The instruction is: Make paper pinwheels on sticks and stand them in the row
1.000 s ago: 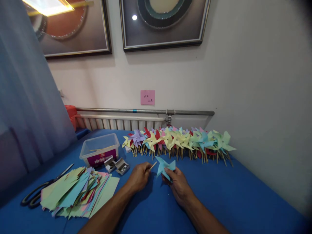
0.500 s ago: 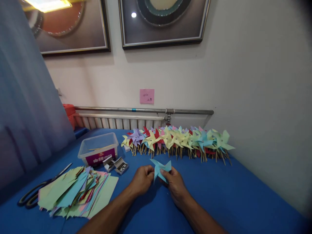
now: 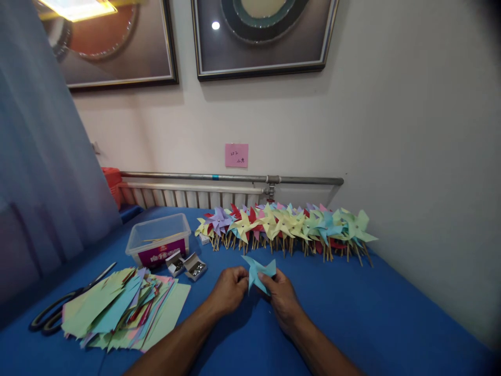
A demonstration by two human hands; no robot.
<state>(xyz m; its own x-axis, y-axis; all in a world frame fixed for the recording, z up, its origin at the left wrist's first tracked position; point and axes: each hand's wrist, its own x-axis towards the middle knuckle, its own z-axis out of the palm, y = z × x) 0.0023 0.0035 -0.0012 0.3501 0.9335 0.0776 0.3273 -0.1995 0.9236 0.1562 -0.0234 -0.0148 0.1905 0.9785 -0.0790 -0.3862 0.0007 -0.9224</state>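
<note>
Light-blue folded paper pinwheel [image 3: 260,271] pinched between my left hand [image 3: 229,288] and right hand [image 3: 282,298], fingers closed on it. Position: just in front of row of multicoloured paper pinwheels on wooden sticks [image 3: 285,225], above blue tablecloth [image 3: 352,313].

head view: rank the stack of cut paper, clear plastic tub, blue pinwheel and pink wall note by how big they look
1. stack of cut paper
2. clear plastic tub
3. blue pinwheel
4. pink wall note, though it is farthest, so true size is unsure.
</note>
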